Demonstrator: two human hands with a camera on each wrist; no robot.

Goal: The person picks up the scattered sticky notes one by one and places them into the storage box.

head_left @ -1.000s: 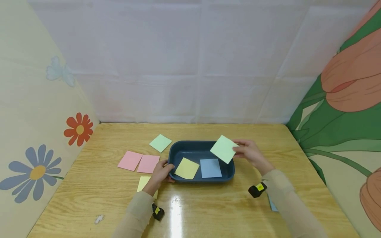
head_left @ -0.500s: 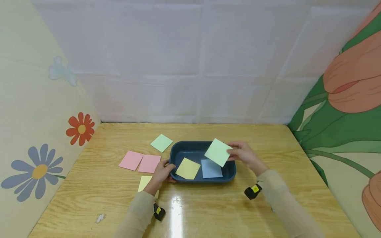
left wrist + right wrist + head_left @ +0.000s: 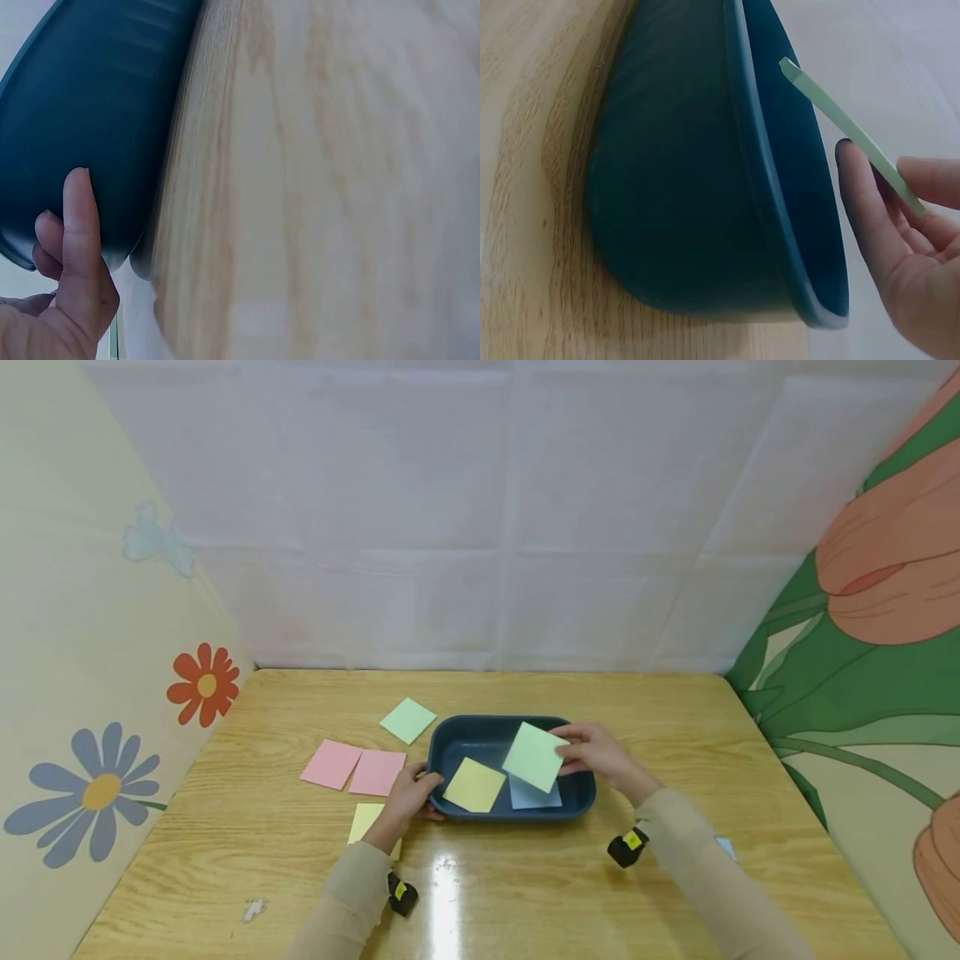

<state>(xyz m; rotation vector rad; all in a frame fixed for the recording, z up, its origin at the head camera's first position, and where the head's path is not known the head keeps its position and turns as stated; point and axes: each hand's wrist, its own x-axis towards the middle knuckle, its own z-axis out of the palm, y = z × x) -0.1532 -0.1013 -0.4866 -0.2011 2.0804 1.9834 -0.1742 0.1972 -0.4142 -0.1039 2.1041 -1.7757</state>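
Note:
A dark blue tray (image 3: 517,816) stands on the wooden table. My left hand (image 3: 408,793) grips its left end, and in the left wrist view fingers (image 3: 81,225) lie against the outer wall. My right hand (image 3: 596,752) pinches a light green sticky note pad (image 3: 536,757) by its right corner, above the tray's right half. Edge-on in the right wrist view, the green pad (image 3: 847,127) is tilted and thin, between thumb and fingers. Inside the tray lie a yellow note pad (image 3: 474,785) and a blue one (image 3: 534,797), the latter partly hidden by the green pad.
Left of the tray lie another green pad (image 3: 408,721), two pink pads (image 3: 331,764) and a yellow pad (image 3: 366,818) partly behind the left wrist. A blue piece (image 3: 726,847) peeks out by the right sleeve. A white patch (image 3: 253,910) marks the table's front left.
My right hand has carried the green pad left and down, from the tray's right rim to over the blue pad. The left hand keeps its hold on the tray.

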